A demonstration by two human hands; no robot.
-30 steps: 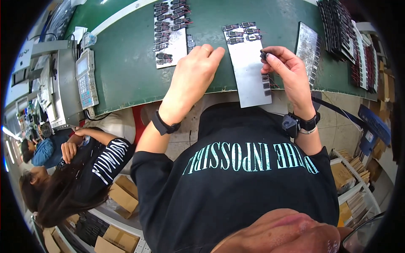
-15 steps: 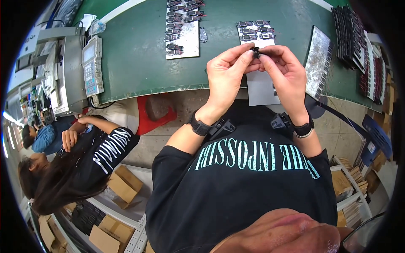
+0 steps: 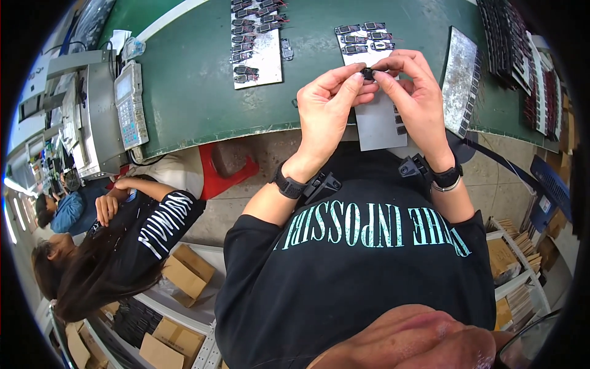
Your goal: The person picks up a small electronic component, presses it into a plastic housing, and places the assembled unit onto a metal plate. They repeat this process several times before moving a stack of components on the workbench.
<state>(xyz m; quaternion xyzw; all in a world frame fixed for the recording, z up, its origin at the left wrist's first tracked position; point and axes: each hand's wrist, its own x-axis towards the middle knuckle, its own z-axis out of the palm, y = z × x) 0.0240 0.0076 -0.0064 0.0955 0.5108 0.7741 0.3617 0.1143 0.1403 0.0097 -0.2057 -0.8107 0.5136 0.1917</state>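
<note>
In front of me, a small black part (image 3: 367, 74) is pinched between the fingertips of both hands. My left hand (image 3: 329, 104) grips it from the left with thumb and forefinger, and my right hand (image 3: 413, 95) from the right; its finer details are too small to make out. Below the hands, a light grey sheet (image 3: 376, 130) overhangs the table edge, with several small dark squares along its right side, partly behind my right hand. Just beyond my fingers lies a white board (image 3: 351, 59) bearing several small black speaker-like modules (image 3: 353, 49).
Another white board (image 3: 268, 60) carries rows of wired modules on the green table (image 3: 203, 74), with a loose module (image 3: 287, 49) beside it. At right are a metal plate (image 3: 458, 71) edged with small parts and black stacked strips (image 3: 501, 43). A keypad device (image 3: 129, 104) and a co-worker (image 3: 123, 237) are at left.
The black part has been turned between my fingertips and shows more plainly. My fingers have shifted slightly, uncovering more dark squares on the grey sheet. The whole view has moved a little.
</note>
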